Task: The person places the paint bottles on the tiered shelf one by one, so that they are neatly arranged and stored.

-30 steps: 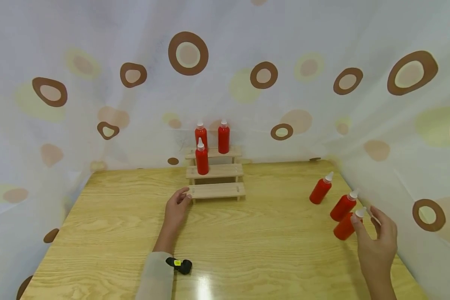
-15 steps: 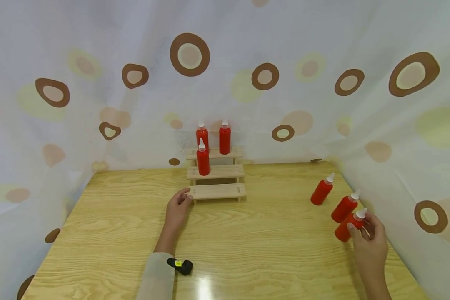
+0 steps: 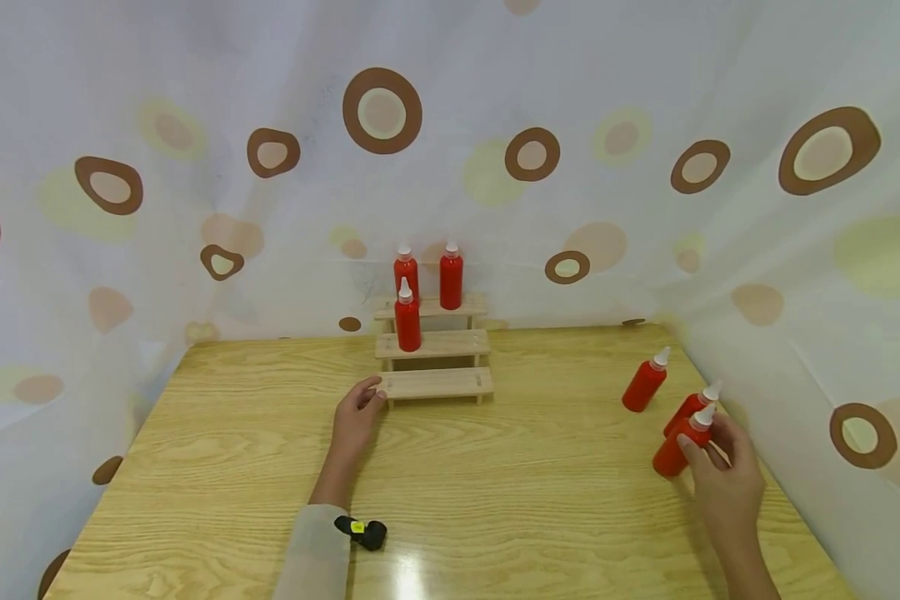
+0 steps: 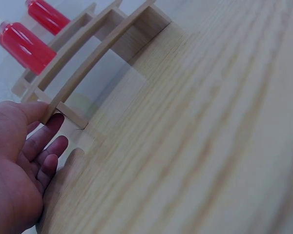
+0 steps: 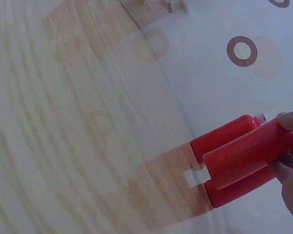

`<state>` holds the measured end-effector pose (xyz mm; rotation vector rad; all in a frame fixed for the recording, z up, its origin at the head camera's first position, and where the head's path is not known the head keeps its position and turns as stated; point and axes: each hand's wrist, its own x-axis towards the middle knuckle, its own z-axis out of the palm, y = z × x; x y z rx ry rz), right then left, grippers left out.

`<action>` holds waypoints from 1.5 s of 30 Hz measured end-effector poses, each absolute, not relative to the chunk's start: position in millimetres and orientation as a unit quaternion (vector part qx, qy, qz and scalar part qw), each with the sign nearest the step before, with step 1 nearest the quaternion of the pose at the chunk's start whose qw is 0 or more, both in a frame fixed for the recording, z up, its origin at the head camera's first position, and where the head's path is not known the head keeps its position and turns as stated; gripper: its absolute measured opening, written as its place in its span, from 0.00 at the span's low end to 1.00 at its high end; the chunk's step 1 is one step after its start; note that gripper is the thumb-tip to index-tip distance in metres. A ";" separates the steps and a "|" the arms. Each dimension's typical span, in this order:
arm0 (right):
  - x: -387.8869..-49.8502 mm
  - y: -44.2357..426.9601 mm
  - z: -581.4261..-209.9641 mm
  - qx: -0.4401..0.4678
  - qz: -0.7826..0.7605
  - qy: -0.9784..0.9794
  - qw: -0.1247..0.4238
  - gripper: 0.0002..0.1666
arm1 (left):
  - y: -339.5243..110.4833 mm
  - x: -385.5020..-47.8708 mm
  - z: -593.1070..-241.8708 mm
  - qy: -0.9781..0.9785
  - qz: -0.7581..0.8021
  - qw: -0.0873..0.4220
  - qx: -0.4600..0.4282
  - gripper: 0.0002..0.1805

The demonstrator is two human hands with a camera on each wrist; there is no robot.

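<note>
Nearest, at the right side of the wooden table [image 3: 540, 500], the right hand [image 3: 729, 483] has thumb and fingers clamped on a red bottle [image 3: 673, 454] near its white cap. Just past it are a second bottle [image 3: 688, 408] and a third bottle [image 3: 643, 386]. The left hand [image 3: 356, 418] pinches the left end of the stepped stand [image 3: 437, 383]. Farther back, one bottle [image 3: 408, 325] stands on the middle step, two on top, before a spotted curtain [image 3: 450, 192].
</note>
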<state>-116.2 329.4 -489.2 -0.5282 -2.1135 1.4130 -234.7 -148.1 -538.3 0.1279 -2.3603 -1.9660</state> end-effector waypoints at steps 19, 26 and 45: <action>-162.8 275.5 -459.4 -0.048 0.546 -0.796 0.259 0.34 | -147.2 -234.8 -538.0 -0.762 -0.645 0.034 0.040 0.21; -182.2 248.6 -448.0 0.010 0.562 -0.791 0.241 0.33 | -144.5 -223.6 -514.5 -0.759 -0.650 0.023 0.037 0.21; -250.5 181.4 -444.0 0.124 0.622 -0.756 0.166 0.34 | -147.5 -235.4 -540.9 -0.769 -0.636 0.045 0.039 0.19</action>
